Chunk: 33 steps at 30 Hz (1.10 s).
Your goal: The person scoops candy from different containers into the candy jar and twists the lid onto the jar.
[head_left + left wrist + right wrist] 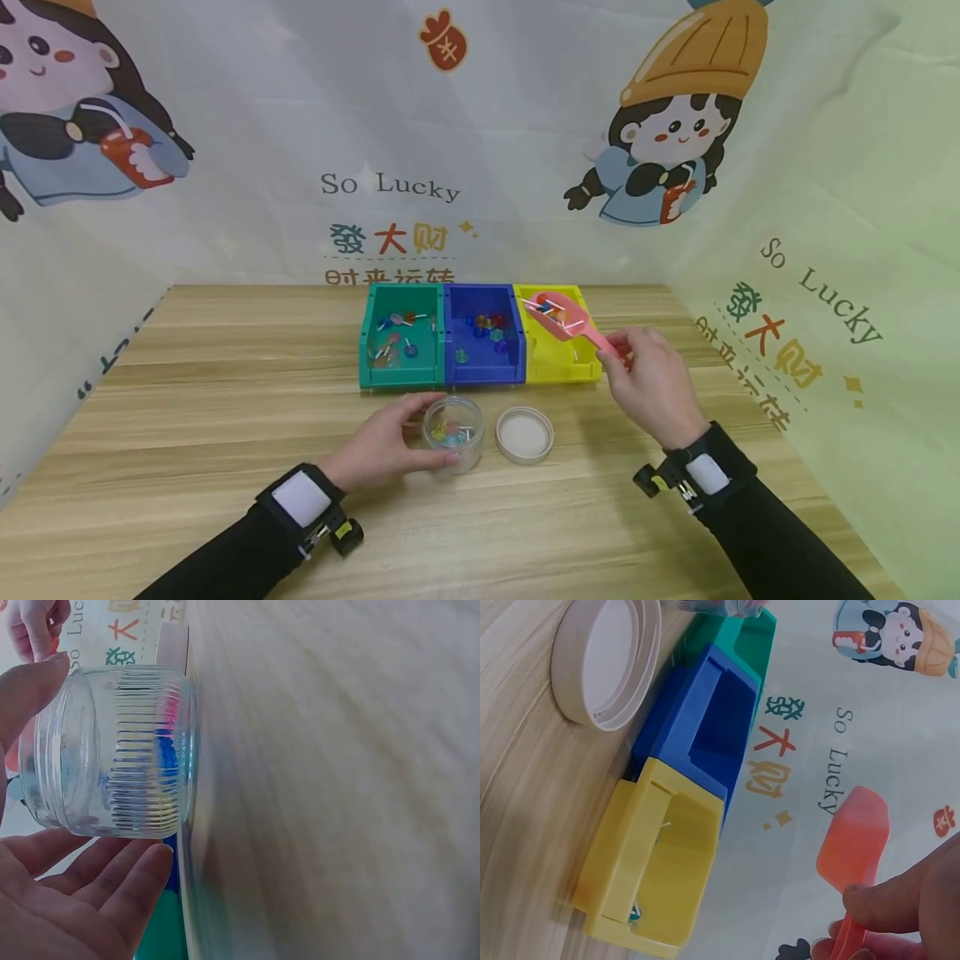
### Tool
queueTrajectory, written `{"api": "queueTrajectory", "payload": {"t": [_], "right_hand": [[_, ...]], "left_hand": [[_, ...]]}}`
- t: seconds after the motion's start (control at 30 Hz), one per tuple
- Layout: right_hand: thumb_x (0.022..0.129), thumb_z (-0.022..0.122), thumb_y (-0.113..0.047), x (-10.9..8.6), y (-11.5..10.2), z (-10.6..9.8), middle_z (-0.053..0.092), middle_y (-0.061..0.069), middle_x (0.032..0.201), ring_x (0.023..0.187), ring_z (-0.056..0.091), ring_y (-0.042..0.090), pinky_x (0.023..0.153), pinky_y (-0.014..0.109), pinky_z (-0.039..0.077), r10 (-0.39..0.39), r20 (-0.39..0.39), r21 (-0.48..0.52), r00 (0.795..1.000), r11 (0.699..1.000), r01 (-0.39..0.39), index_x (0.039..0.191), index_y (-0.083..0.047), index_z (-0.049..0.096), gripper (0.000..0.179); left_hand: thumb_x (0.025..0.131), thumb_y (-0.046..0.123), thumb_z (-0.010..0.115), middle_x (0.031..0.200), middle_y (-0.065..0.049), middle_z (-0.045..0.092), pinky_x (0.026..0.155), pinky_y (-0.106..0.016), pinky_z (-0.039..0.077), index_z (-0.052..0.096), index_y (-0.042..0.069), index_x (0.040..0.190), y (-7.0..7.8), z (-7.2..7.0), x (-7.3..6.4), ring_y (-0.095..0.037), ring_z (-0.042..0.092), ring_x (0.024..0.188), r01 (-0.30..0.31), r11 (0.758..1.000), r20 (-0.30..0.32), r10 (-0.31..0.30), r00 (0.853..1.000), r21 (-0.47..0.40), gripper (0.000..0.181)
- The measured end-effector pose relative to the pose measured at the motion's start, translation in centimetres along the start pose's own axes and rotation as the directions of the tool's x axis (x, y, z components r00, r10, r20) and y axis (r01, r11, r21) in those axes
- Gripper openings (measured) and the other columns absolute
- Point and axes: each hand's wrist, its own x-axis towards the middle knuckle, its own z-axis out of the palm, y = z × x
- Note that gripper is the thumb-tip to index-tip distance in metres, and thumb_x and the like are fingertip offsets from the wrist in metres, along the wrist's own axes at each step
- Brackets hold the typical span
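Pins [551, 310] in pink scoop [576, 317]: head view only

1. A pale, lightly creased printed cloth [517, 133] forms the back wall.
2. Two cartoon figures decorate it: one at left [78, 158], partly cut off, and one at right [678, 125] in an orange knit hat.
3. Between them sit a red pouch [446, 46], "So Lucky" lettering [381, 182] and coloured Chinese characters [391, 240] (the bottom row meets the table's far edge).
4. The right side wall [885, 192], tinted yellow-green, repeats the wording.
5. Soft light and shadow fall on the wood-grain tabletop [195, 392].
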Motion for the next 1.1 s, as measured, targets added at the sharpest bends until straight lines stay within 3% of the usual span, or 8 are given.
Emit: {"api": "queueTrajectory", "payload": {"t": [0.47, 1.1], "right_hand": [[0.106, 0.074, -0.014, -0.6, -1.5, -1.7, 0.068, 0.016, 0.103, 0.08, 0.056, 0.026, 0.063, 0.03, 0.045, -0.08, 0.033, -0.027, 0.996, 0.996, 0.081, 0.124, 0.002, 0.072, 0.024], [0.104, 0.077, -0.019, -1.5, -3.0, -2.3, 0.066, 0.011, 0.1, 0.078, 0.054, 0.022, 0.065, 0.029, 0.047, -0.161, 0.122, -0.065, 0.979, 0.983, 0.169, 0.119, -0.002, 0.074, 0.022]], "left_hand": [[0.092, 0.035, 0.091, 0.149, -0.017, 0.066, 0.117, -0.056, 0.054, 0.052, 0.004, 0.16, 0.5, -0.2, -0.1, -0.039, 0.065, 0.138, 0.027, 1.0, 0.018, -0.027, 0.999, 0.011, 0.084], [0.093, 0.036, 0.09, 0.151, -0.017, 0.064, 0.119, -0.056, 0.053, 0.051, 0.004, 0.161, 0.5, -0.1, -0.4, -0.039, 0.064, 0.14, 0.047, 0.999, 0.024, -0.047, 0.999, 0.008, 0.084]]}}
